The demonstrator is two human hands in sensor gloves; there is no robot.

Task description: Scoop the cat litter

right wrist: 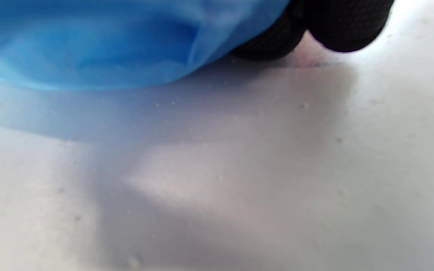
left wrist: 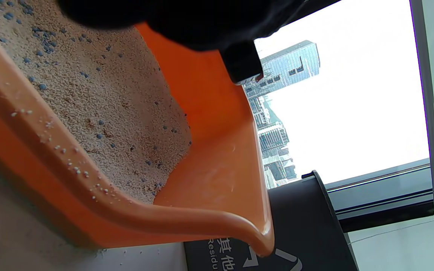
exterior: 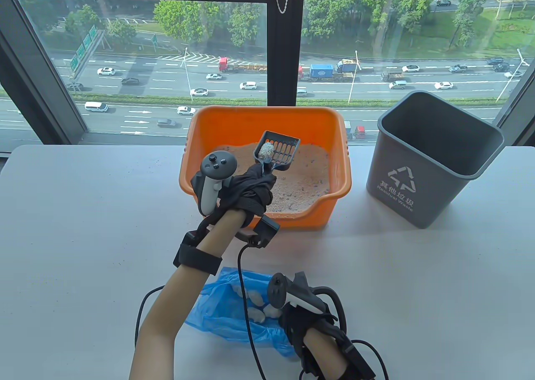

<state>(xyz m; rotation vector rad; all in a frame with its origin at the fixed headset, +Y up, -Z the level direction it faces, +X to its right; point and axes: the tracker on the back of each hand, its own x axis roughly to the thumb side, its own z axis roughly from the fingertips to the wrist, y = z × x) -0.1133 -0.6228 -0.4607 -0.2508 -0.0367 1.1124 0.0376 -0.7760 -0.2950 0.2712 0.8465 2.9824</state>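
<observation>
An orange litter box (exterior: 217, 123) sits at the table's back middle, filled with sandy litter (exterior: 301, 179) dotted with blue grains. My left hand (exterior: 255, 183) grips the handle of a dark slotted scoop (exterior: 281, 148), held above the litter with a pale clump (exterior: 266, 149) lying in it. In the left wrist view the box's orange wall (left wrist: 217, 124) and litter (left wrist: 100, 113) fill the frame. My right hand (exterior: 303, 321) holds the edge of a blue plastic bag (exterior: 221, 309) on the table near the front; white clumps (exterior: 255, 300) lie inside. The right wrist view shows blue bag (right wrist: 100, 41) and dark fingertips (right wrist: 345, 26).
A grey waste bin (exterior: 434, 163) with a recycling mark stands to the right of the litter box. A window with a black frame runs behind the table's far edge. Cables trail from both wrists across the white table (exterior: 83, 229).
</observation>
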